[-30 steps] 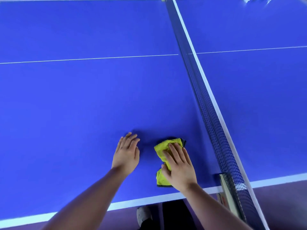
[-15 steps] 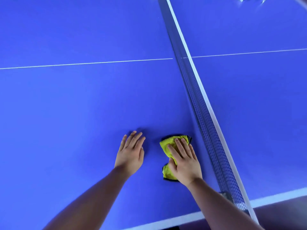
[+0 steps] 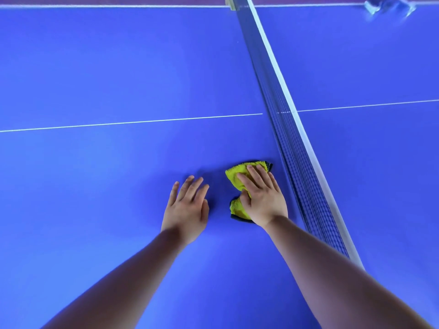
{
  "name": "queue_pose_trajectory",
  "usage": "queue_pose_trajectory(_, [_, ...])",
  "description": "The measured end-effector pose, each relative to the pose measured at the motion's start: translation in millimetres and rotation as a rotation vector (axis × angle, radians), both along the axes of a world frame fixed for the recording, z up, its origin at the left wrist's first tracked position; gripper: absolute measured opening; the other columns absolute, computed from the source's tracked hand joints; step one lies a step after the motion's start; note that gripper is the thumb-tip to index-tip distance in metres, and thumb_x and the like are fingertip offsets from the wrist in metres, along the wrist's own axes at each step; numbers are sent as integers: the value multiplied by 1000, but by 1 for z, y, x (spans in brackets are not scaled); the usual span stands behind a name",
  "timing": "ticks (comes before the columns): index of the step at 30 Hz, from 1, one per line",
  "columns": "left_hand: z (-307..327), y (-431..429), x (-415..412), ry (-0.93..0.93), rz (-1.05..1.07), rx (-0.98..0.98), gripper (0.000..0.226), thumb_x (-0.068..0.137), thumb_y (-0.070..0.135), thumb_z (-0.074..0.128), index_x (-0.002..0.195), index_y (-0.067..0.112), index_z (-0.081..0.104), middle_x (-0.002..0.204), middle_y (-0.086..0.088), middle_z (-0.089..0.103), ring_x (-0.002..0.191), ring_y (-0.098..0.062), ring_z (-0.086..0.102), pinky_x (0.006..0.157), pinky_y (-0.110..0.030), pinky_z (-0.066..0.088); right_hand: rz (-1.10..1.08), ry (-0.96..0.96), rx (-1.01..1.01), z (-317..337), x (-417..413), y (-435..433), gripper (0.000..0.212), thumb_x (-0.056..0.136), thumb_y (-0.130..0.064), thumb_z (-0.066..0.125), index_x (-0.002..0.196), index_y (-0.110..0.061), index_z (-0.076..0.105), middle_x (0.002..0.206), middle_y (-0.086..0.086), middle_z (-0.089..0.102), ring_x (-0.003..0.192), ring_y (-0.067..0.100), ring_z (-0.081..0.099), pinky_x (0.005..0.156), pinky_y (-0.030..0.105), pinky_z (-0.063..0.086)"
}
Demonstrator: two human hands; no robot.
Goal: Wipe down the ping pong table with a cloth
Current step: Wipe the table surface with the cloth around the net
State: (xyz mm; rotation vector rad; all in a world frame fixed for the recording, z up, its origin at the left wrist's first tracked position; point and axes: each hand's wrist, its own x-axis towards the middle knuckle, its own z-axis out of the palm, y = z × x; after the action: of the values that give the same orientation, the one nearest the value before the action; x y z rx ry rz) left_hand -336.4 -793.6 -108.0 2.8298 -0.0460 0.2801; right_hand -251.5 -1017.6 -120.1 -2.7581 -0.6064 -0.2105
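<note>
A blue ping pong table [image 3: 95, 186]. The right hand [image 3: 263, 198] presses flat on a bunched yellow cloth [image 3: 234, 178] just beside the net [image 3: 297, 148], fingers extended close together. The left hand [image 3: 186, 207] rests palm-down nearby on the bare surface, fingers slightly spread

No legible text or markings.

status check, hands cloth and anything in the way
Right hand flat on yellow cloth, pressing it down. Left hand empty on table. Net close at right.
</note>
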Motion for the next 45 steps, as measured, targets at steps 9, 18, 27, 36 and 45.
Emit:
queue_pose_trajectory(9, [-14, 20, 101, 7, 48, 16, 51, 97, 29, 31, 133, 8, 61, 146, -9, 54, 143, -30, 41, 120, -53, 27, -51, 34, -1, -1, 143, 42, 57, 88, -39, 32, 139, -31, 57, 155, 0, 44, 148, 25, 30, 120, 48, 26])
queue_pose_trajectory(18, [4, 12, 134, -114, -47, 69, 46, 100, 24, 36, 134, 5, 60, 150, -10, 51, 144, -29, 40, 120, -54, 26, -55, 34, 42, -3, 208, 52, 55, 88, -37, 34, 135, -29, 61, 150, 1, 50, 145, 27, 36, 120, 46, 28])
queue_pose_trajectory(27, [15, 24, 73, -147, -38, 86, 45, 99, 23, 39, 132, 5, 63, 148, -11, 53, 141, -30, 45, 115, -57, 33, -243, 105, 9, 3, 184, 29, 49, 95, -28, 41, 142, -24, 54, 157, 7, 41, 149, 29, 28, 122, 46, 21])
queue_pose_trajectory(36, [14, 7, -40, -114, -103, 25, 44, 99, 23, 38, 132, 6, 63, 148, -8, 53, 142, -26, 43, 117, -54, 32, -294, 125, -25, 2, 33, -17, 48, 99, -26, 42, 147, -25, 48, 159, 7, 37, 150, 28, 23, 123, 46, 19])
queue_pose_trajectory(45, [35, -17, -190, -86, -185, 37, 42, 99, 23, 39, 130, 9, 64, 147, -5, 53, 142, -23, 43, 118, -50, 31, -398, 135, 12, 3, -173, -74, 60, 92, -39, 26, 144, -25, 53, 157, 5, 40, 149, 28, 26, 120, 47, 29])
